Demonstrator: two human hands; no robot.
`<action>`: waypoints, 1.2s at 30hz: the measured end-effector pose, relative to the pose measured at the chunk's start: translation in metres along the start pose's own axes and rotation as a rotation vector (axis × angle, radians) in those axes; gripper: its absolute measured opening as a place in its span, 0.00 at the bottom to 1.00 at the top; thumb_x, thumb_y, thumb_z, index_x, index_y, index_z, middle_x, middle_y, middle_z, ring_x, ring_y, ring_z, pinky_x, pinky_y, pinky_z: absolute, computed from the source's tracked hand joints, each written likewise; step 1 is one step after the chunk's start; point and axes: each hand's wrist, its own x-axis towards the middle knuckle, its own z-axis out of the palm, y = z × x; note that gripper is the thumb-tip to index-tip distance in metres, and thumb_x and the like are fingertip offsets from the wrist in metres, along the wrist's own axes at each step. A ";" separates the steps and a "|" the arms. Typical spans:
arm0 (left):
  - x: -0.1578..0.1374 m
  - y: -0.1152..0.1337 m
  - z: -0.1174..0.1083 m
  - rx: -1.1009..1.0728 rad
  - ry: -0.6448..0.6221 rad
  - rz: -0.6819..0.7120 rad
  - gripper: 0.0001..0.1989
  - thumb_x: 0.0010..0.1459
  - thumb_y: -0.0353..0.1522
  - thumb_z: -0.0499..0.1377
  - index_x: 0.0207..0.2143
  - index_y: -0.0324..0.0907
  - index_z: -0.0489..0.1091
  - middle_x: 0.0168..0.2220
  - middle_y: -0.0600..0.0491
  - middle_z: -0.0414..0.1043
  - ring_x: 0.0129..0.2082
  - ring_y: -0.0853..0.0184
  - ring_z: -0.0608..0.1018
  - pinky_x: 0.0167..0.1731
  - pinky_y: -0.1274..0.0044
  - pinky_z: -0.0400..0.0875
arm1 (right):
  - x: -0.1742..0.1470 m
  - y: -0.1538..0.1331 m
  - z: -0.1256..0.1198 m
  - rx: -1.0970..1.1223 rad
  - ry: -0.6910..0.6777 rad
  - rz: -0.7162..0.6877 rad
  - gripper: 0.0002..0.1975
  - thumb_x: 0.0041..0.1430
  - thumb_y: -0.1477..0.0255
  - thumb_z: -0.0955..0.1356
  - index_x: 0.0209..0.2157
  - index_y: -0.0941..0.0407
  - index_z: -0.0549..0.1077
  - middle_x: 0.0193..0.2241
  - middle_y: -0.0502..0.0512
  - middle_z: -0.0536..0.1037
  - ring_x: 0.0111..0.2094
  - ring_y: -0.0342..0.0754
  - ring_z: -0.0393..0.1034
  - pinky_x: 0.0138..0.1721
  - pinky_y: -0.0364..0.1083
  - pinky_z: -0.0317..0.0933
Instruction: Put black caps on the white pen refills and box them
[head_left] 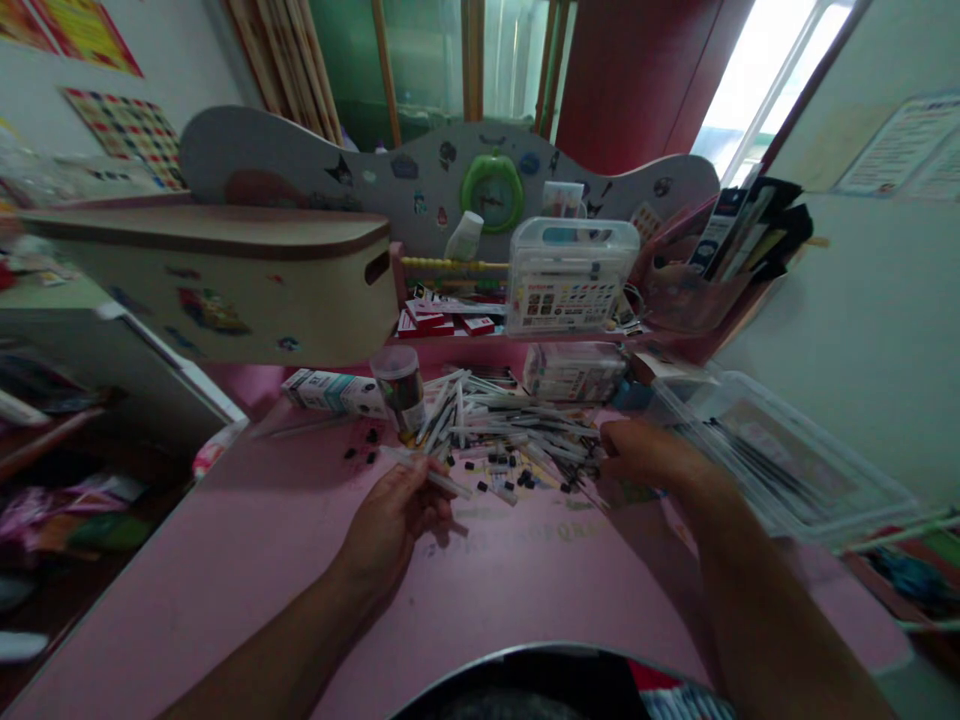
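Your left hand [394, 520] is closed in a light pinch around a pale tube [448, 485], which slants across the fingertips just above the near left side of the heap. Your right hand [652, 455] reaches to the right end of that heap with its fingers bent downward; you cannot tell from this view whether they grip anything. Between the two hands lies the heap of slim pale sticks [517, 415], loosely piled at many angles on the pink bench [525, 600]. Small black pieces [565, 488] are scattered along the heap's near edge, with a few more to the left of it. Just beyond your left hand, a lidded clear jar [397, 378] stands tilted beside the heap, and a white printed box [334, 392] lies to the jar's left. Behind the heap, toward the right, you have a clear case [576, 372] lying against the back. To the right of your right hand, a clear plastic tray [840, 470] holds a bundle of dark slender rods [761, 465]. Farther back on the raised shelf, a handled transparent case [574, 280] stands upright, with small red boxes [426, 320] to its left and a green-rimmed clock [491, 193] behind. A large cream bin [300, 300] sits at the left, and a pink holder [694, 300] of packets at the right.
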 end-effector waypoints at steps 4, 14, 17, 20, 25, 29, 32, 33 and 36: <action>-0.001 0.002 0.001 -0.019 -0.006 -0.005 0.16 0.53 0.43 0.67 0.32 0.39 0.71 0.20 0.53 0.74 0.16 0.67 0.74 0.19 0.70 0.78 | 0.009 -0.006 0.014 0.001 -0.026 -0.005 0.14 0.50 0.82 0.68 0.40 0.62 0.78 0.34 0.62 0.81 0.35 0.51 0.76 0.31 0.43 0.61; -0.001 -0.001 -0.001 -0.008 -0.070 -0.023 0.16 0.54 0.43 0.66 0.32 0.39 0.71 0.18 0.54 0.72 0.16 0.67 0.74 0.17 0.74 0.74 | -0.001 -0.001 -0.005 0.202 0.100 -0.219 0.03 0.53 0.77 0.64 0.28 0.58 0.71 0.27 0.53 0.74 0.29 0.44 0.66 0.29 0.42 0.55; 0.000 -0.001 -0.002 -0.011 -0.065 -0.040 0.16 0.54 0.43 0.66 0.32 0.39 0.71 0.19 0.53 0.73 0.17 0.66 0.75 0.16 0.76 0.72 | -0.012 0.003 -0.015 0.518 0.138 -0.333 0.06 0.54 0.69 0.65 0.27 0.57 0.68 0.24 0.49 0.69 0.26 0.43 0.62 0.27 0.41 0.54; 0.001 -0.002 -0.002 -0.046 -0.060 -0.072 0.14 0.54 0.39 0.67 0.32 0.38 0.71 0.21 0.52 0.75 0.17 0.68 0.75 0.16 0.77 0.73 | -0.022 0.006 -0.018 0.817 0.192 -0.313 0.08 0.51 0.65 0.67 0.30 0.56 0.70 0.23 0.48 0.68 0.24 0.42 0.61 0.25 0.41 0.54; 0.002 0.000 0.000 -0.194 0.059 -0.142 0.04 0.59 0.29 0.63 0.33 0.36 0.72 0.25 0.50 0.77 0.20 0.69 0.78 0.18 0.81 0.75 | -0.022 -0.007 -0.009 1.344 0.195 -0.385 0.09 0.49 0.68 0.70 0.32 0.56 0.72 0.21 0.48 0.71 0.20 0.40 0.63 0.20 0.39 0.56; 0.005 0.006 0.002 -0.405 0.165 -0.225 0.09 0.65 0.24 0.55 0.30 0.35 0.71 0.25 0.49 0.77 0.19 0.73 0.77 0.19 0.84 0.75 | -0.016 -0.031 0.005 1.572 -0.091 -0.620 0.12 0.50 0.66 0.74 0.34 0.58 0.75 0.23 0.51 0.75 0.20 0.41 0.68 0.20 0.40 0.63; 0.006 0.011 0.002 -0.478 0.180 -0.271 0.11 0.66 0.25 0.54 0.31 0.35 0.71 0.24 0.49 0.77 0.18 0.74 0.77 0.18 0.84 0.75 | -0.013 -0.043 0.013 1.584 -0.213 -0.668 0.13 0.51 0.65 0.75 0.34 0.59 0.76 0.24 0.52 0.77 0.21 0.41 0.70 0.21 0.39 0.65; 0.006 0.012 0.002 -0.487 0.179 -0.276 0.10 0.66 0.25 0.54 0.31 0.35 0.71 0.24 0.49 0.77 0.18 0.74 0.77 0.18 0.84 0.75 | -0.013 -0.044 0.015 1.586 -0.227 -0.666 0.13 0.51 0.65 0.75 0.34 0.60 0.77 0.24 0.52 0.77 0.21 0.41 0.71 0.21 0.39 0.65; 0.006 0.012 0.001 -0.489 0.183 -0.274 0.10 0.66 0.26 0.55 0.32 0.35 0.72 0.24 0.49 0.76 0.18 0.73 0.77 0.18 0.84 0.75 | -0.014 -0.043 0.016 1.600 -0.246 -0.675 0.14 0.51 0.64 0.76 0.34 0.60 0.77 0.24 0.53 0.78 0.21 0.42 0.72 0.22 0.39 0.66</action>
